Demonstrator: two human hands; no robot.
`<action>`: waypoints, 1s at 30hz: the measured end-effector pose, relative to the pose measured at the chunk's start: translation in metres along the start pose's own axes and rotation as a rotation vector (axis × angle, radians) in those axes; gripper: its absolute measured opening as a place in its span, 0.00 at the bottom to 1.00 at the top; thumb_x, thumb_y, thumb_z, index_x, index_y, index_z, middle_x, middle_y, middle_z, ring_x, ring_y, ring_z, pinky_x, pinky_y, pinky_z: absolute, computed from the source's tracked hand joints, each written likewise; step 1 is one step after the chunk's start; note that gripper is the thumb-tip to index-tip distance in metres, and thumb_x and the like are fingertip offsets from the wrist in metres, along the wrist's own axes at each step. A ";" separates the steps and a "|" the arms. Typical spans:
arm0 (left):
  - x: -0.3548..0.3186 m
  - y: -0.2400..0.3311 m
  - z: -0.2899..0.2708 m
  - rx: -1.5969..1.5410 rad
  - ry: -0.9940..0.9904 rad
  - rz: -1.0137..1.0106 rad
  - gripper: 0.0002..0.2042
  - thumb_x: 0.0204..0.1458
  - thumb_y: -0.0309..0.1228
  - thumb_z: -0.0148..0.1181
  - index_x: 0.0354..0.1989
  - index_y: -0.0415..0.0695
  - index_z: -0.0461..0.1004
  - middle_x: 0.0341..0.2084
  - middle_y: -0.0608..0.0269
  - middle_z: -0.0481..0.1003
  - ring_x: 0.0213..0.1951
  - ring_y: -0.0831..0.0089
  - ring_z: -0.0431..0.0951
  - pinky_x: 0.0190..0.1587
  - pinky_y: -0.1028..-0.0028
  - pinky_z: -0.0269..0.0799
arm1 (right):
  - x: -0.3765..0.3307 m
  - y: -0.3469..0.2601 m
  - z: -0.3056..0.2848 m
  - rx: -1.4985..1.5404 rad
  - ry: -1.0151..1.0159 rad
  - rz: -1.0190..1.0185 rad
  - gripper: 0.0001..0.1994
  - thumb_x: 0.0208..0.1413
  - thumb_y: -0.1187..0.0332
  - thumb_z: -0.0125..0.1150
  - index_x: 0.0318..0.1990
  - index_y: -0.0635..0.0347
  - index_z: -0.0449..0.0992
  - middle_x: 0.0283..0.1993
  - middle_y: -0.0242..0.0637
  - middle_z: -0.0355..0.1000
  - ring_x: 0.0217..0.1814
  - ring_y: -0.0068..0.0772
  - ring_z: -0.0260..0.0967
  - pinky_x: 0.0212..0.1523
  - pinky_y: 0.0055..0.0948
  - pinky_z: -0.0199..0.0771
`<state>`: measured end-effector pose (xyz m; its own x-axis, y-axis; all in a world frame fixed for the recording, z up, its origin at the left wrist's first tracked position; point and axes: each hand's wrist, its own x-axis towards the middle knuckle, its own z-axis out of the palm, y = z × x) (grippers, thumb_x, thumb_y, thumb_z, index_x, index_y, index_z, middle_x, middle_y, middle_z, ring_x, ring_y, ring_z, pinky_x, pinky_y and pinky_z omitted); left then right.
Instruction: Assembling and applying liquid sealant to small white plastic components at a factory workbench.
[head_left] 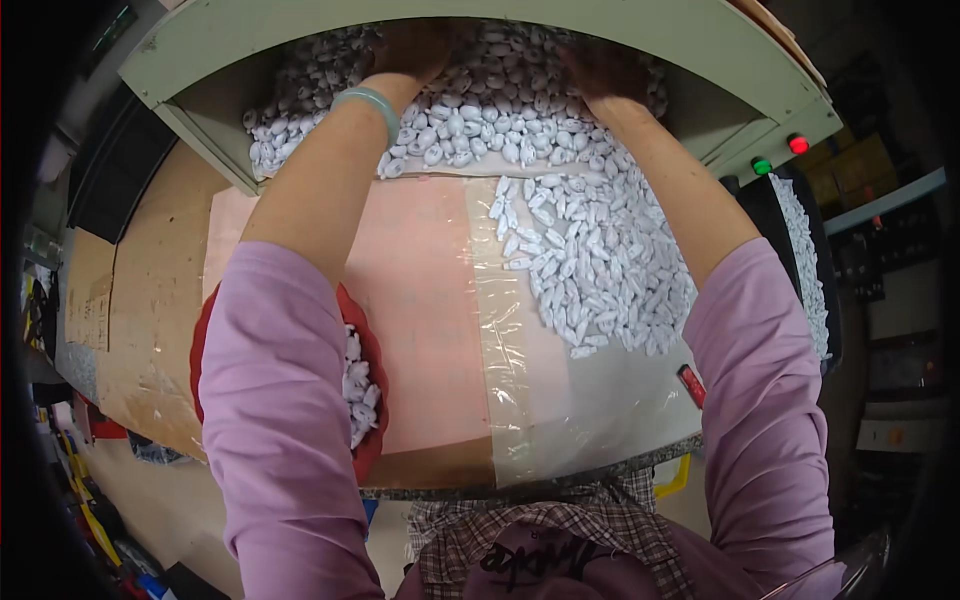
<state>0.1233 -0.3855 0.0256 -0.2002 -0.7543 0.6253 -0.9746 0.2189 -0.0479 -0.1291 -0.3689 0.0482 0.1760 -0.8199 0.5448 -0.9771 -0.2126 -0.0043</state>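
Both my arms reach into a pale green box-like housing [690, 32] at the far side of the table. A heap of small white egg-shaped pieces [460, 128] lies inside it. My left hand [412, 52] is among the pieces at the left of the heap, a pale green bangle [372, 98] on its wrist. At the right of the heap is my right hand [605, 78], also touching the pieces. The fingers of both are lost in shadow. Slimmer white pieces [610, 265] spread over the table beside my right forearm.
A red scalloped bowl [372, 440] holding white pieces sits partly under my left forearm. On the right are a small red object [691, 384] and a black bin [795, 245] of white pieces. Green [761, 165] and red [797, 144] lights mark the housing's right corner.
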 end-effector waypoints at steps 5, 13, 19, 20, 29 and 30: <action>0.027 0.019 0.011 -0.435 0.359 -0.001 0.19 0.55 0.40 0.47 0.48 0.40 0.73 0.45 0.45 0.74 0.49 0.47 0.70 0.52 0.48 0.60 | 0.037 -0.031 0.024 0.218 0.471 -0.232 0.28 0.57 0.49 0.51 0.58 0.60 0.65 0.59 0.52 0.64 0.62 0.56 0.57 0.59 0.51 0.56; 0.056 0.021 0.042 -0.203 0.547 0.097 0.18 0.56 0.35 0.44 0.50 0.40 0.71 0.48 0.46 0.73 0.52 0.48 0.69 0.58 0.54 0.58 | 0.066 -0.066 0.047 0.424 0.549 -0.218 0.21 0.58 0.58 0.46 0.52 0.64 0.70 0.53 0.53 0.68 0.58 0.55 0.61 0.58 0.51 0.57; 0.063 0.043 0.030 -0.295 0.039 -0.258 0.16 0.56 0.34 0.44 0.44 0.38 0.74 0.47 0.48 0.73 0.50 0.54 0.72 0.53 0.58 0.64 | 0.063 -0.063 0.043 0.639 0.410 -0.150 0.18 0.60 0.62 0.43 0.49 0.65 0.71 0.49 0.55 0.69 0.55 0.55 0.63 0.56 0.46 0.60; 0.070 0.027 0.036 -0.207 0.130 -0.144 0.16 0.56 0.34 0.45 0.44 0.38 0.75 0.46 0.48 0.74 0.49 0.54 0.72 0.52 0.58 0.66 | 0.068 -0.070 0.040 0.742 0.338 -0.177 0.18 0.60 0.62 0.42 0.48 0.65 0.71 0.49 0.55 0.69 0.55 0.55 0.63 0.56 0.45 0.61; 0.038 -0.013 0.056 0.296 0.045 0.202 0.22 0.58 0.34 0.42 0.59 0.38 0.61 0.57 0.46 0.63 0.54 0.50 0.67 0.56 0.61 0.63 | 0.074 -0.084 0.078 0.711 0.157 -0.237 0.20 0.61 0.60 0.40 0.53 0.63 0.69 0.56 0.53 0.65 0.62 0.51 0.57 0.62 0.40 0.57; 0.040 -0.012 0.049 0.126 0.120 0.088 0.24 0.59 0.35 0.40 0.63 0.38 0.55 0.60 0.45 0.60 0.55 0.49 0.66 0.58 0.61 0.61 | 0.067 -0.095 0.059 0.938 -0.027 -0.095 0.21 0.62 0.59 0.39 0.54 0.63 0.68 0.58 0.52 0.64 0.65 0.50 0.55 0.63 0.39 0.55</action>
<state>0.1223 -0.4488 0.0132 -0.2794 -0.6545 0.7025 -0.9601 0.1960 -0.1993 -0.0174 -0.4349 0.0356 0.2642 -0.7870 0.5576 -0.4660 -0.6103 -0.6406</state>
